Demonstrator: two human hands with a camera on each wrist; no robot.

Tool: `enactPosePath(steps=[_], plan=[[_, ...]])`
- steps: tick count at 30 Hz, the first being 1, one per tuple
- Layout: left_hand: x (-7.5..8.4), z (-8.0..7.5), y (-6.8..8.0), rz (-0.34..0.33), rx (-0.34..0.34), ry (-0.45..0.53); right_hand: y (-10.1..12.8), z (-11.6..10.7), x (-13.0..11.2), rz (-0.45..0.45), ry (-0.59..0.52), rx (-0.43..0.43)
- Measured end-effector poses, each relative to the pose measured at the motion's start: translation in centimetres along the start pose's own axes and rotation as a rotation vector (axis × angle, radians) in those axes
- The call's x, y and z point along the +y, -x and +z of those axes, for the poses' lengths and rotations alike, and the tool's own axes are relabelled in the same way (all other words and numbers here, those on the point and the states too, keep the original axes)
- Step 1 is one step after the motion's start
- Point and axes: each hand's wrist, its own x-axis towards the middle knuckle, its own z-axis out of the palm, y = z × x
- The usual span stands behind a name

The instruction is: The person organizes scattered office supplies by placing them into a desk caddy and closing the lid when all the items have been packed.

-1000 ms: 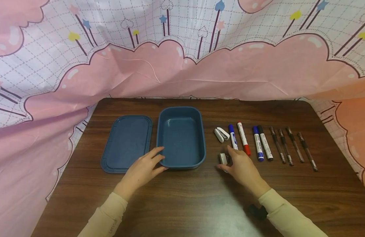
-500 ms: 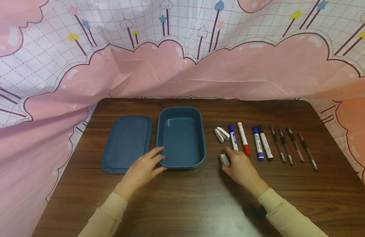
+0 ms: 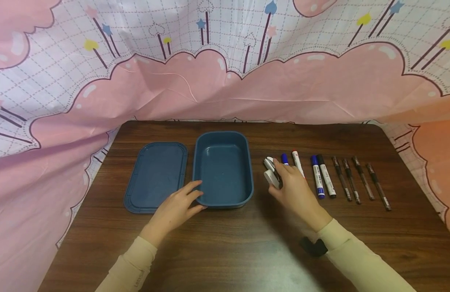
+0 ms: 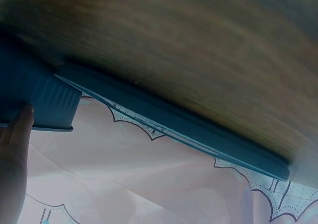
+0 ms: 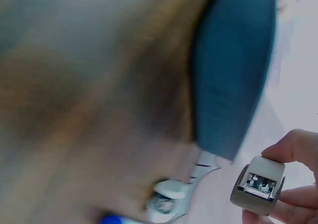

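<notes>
While the left hand (image 3: 175, 209) is resting at the near left corner of the blue box (image 3: 223, 168), thumb against the outer wall and fingers lying loosely extended alongside it, it is steadying the box rather than grasping it; the left wrist view is showing a fingertip (image 4: 22, 115) touching the ribbed wall of the box (image 4: 42, 97). The right hand (image 3: 296, 190) is pinching a small white clip-like piece (image 3: 271, 177) between thumb and fingertips, holding it just clear of the table near a second white piece (image 3: 270, 162) that is lying beside the markers; the right wrist view is confirming the pinch on the small white piece (image 5: 258, 185), its open face turned toward the camera. That grip appears suited to carrying a small, light item. The lid (image 3: 156, 176) is lying flat just left of the box, nearly touching it, leaving the box open and unobstructed. To the right, a blue marker (image 3: 284, 158) and a red-tipped marker (image 3: 297, 161) are partly hidden by the hand, followed by another blue marker (image 3: 317, 177), a black marker (image 3: 326, 176) and four thin dark pens (image 3: 360, 180), all lying in a parallel row, apparently laid out for orderly handling. Everything is sitting on a dark wooden table (image 3: 225, 247). A pink and white patterned cloth (image 3: 225, 73) is hanging behind and draping along both sides, screening off the room beyond.
</notes>
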Motion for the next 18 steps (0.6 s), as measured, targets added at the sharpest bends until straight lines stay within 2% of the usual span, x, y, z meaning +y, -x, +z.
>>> enactPosePath(steps=[10, 18], plan=[[-0.1, 0.1, 0.1, 0.002, 0.013, 0.0, -4.3, -1.5, -3.8, -0.047, -0.068, 0.06], [-0.1, 0.1, 0.1, 0.009, 0.01, 0.011, -6.7, -0.9, -5.6, -0.077, -0.136, 0.017]])
